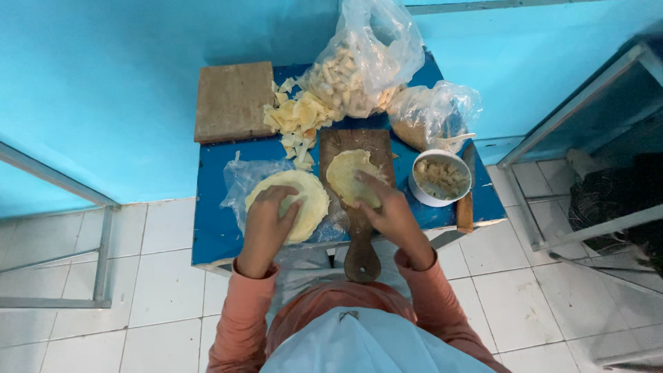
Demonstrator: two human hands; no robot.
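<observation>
Two hands work side by side: left hand [268, 220] pressed flat, steadying the wrapper stack [293, 202] on the counter [210, 228]; right hand [388, 209], fingers seemingly spread, flattens one wrapper [347, 173] on the paddle board [359, 207].

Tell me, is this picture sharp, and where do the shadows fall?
Head view: fairly sharp at the left hand and right hand; wide-lens bending curves the wall; the plastic bag shows glare; soft shadow lies on the wall behind it.

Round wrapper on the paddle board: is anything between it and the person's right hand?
Nothing visible. The right hand already rests its fingertips on the round wrapper lying on the paddle board; the left hand presses the wrapper stack.
</observation>
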